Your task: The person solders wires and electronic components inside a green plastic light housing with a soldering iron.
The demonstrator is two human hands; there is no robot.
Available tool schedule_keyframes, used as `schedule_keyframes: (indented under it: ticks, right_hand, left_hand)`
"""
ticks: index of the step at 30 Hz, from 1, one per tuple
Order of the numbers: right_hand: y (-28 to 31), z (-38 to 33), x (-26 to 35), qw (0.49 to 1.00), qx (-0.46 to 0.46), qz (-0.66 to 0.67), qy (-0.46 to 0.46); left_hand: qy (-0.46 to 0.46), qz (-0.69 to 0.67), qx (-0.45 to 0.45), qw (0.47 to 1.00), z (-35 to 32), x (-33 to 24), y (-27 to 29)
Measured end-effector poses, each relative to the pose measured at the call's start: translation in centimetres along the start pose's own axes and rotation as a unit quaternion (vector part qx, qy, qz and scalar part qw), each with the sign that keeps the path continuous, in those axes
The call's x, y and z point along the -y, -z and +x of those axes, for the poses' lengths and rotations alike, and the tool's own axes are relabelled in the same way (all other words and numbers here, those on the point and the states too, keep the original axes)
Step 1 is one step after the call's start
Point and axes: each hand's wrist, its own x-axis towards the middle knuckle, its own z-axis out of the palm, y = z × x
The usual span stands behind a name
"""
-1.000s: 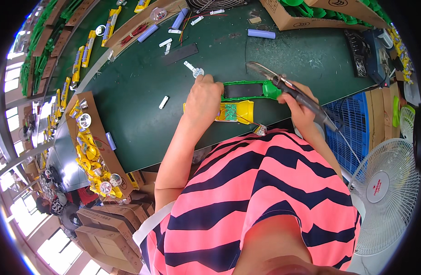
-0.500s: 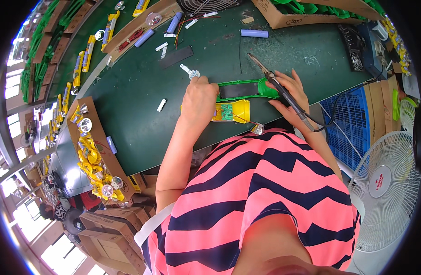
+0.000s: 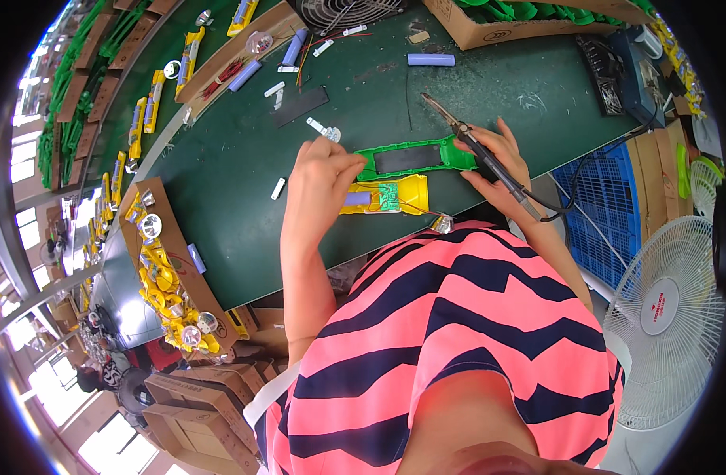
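My left hand is at the left end of a green plastic shell, thumb and fingers pinched together; what they hold, if anything, is hidden. A dark flat pad lies inside this shell. A soldering iron rests in my right hand, its tip pointing up and left, with the fingers close to the shell's right end. Nearer to me lies a yellow shell with a purple-blue battery cell and a green circuit board. Wires run from it to a shiny reflector.
Loose cells, including one at the back, and small white strips lie about the green table. A cardboard box of yellow parts stands at left, a box of green parts behind. A white fan stands at right.
My left hand has lifted back off the yellow shell, uncovering the battery cell and the green shell's left end. The right hand still has the iron. The whole view has shifted slightly.
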Motion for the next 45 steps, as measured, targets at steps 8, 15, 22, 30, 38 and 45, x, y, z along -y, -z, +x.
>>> schedule_keyframes:
  ticks: [8,15,22,30,38,45]
  right_hand:
    - [-0.2,-0.3,-0.1,0.999,0.003,0.028,0.031]
    - [-0.7,0.8,0.9,0.996,0.007,0.093,-0.009]
    - [-0.8,2.1,1.3,0.986,0.053,0.154,0.037]
    - [2.8,2.9,-0.8,0.986,-0.048,0.103,0.123]
    - [3.5,2.5,-1.2,0.923,-0.099,0.367,-0.053]
    - [3.5,1.9,-1.8,0.899,-0.113,0.41,-0.107]
  left_hand:
    - [-0.102,0.127,-0.114,0.98,-4.1,-3.4,-4.0]
    - [-0.106,0.032,-0.183,0.977,-2.3,-3.0,-6.0]
    - [0.025,0.094,-0.099,0.99,-0.6,-2.4,-5.6]
    - [-0.034,0.123,-0.065,0.99,-0.3,-3.1,-5.2]
    - [-0.111,0.037,-0.071,0.991,0.2,-3.0,-6.4]
    - [0.004,0.094,-0.038,0.995,1.5,-3.6,-6.4]
